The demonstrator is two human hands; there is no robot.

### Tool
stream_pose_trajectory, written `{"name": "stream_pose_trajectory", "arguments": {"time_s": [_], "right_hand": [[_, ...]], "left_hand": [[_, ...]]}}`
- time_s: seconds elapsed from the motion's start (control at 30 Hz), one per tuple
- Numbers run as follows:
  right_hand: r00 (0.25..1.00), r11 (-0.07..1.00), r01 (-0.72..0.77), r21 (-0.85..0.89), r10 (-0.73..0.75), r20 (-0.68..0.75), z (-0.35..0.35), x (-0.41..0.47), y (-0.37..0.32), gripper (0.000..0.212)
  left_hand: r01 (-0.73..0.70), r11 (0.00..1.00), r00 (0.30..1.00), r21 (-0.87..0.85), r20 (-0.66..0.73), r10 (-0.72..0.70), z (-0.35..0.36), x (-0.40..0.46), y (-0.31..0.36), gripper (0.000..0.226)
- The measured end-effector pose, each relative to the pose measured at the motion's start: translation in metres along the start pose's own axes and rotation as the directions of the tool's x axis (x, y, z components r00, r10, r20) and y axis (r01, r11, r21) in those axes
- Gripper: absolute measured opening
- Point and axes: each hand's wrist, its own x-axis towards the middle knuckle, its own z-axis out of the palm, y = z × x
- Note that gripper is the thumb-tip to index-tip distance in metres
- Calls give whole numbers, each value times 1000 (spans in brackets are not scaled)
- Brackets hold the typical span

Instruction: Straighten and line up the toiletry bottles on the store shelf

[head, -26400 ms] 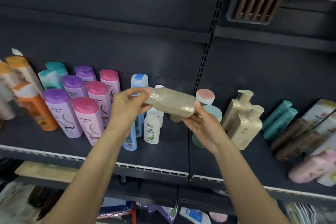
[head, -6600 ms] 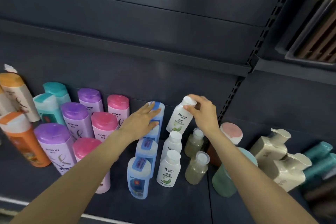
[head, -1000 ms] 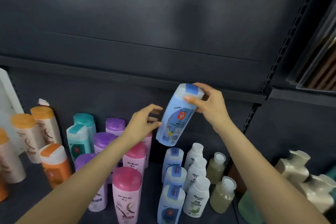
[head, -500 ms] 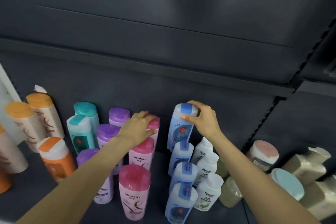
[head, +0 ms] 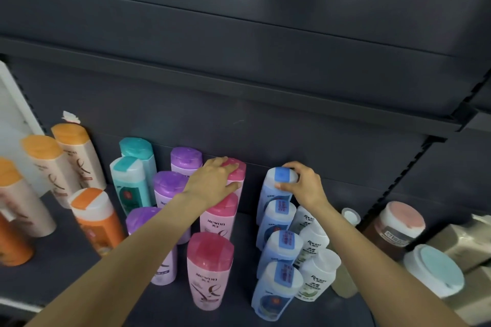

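Observation:
My right hand (head: 303,188) grips the blue cap of the rearmost light-blue bottle (head: 273,194), which stands upright at the back of a row of several blue bottles (head: 276,292). My left hand (head: 212,180) rests with straight fingers on the pink cap of the rearmost pink bottle (head: 240,170). Two more pink bottles (head: 210,271) stand in line in front of it. White Rocien bottles (head: 316,276) form a row right of the blue ones.
Purple bottles (head: 170,183), teal bottles (head: 130,180) and orange-capped bottles (head: 95,220) stand to the left on the dark shelf (head: 66,273). Round-lidded jars (head: 398,223) and beige pump bottles sit at the right. An upper shelf edge (head: 239,82) hangs overhead.
My right hand has lowered the blue bottle from the air onto the shelf behind the blue row. My left hand moved from beside it onto the rear pink bottle's cap.

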Motion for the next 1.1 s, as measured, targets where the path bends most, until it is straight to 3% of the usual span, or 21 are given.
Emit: {"name": "stream_pose_trajectory", "arguments": {"time_s": [0.23,0.4,0.53,0.67,0.83,0.93,1.1], "right_hand": [[999,999,-28,-43,28,-16,3,1,4,39],[998,983,-49,-174,44,-34,3,-1,-1,48],[999,982,14,-187,-21,-38,-5,-11,-2,56],[987,972,121,-201,-139,-83,-14,-28,-1,48],[976,941,211,-264,-186,114,-10,-46,1,37],[968,933,190,-305,-127,217,-5,-48,3,40],[962,931,117,-347,-19,271,2,-41,6,46]], "left_hand": [[2,1000,1000,-7,2,-2,1,1,0,56],[-2,1000,1000,-14,-14,2,-3,-3,5,53],[-17,999,999,-36,-40,16,-10,-11,12,53],[-31,997,993,-71,-115,23,-16,-29,18,47],[-18,994,990,-112,-144,2,-11,-53,16,41],[-6,990,992,-140,-127,-12,-8,-61,12,41],[-20,987,994,-158,-109,3,-11,-63,10,37]]}}
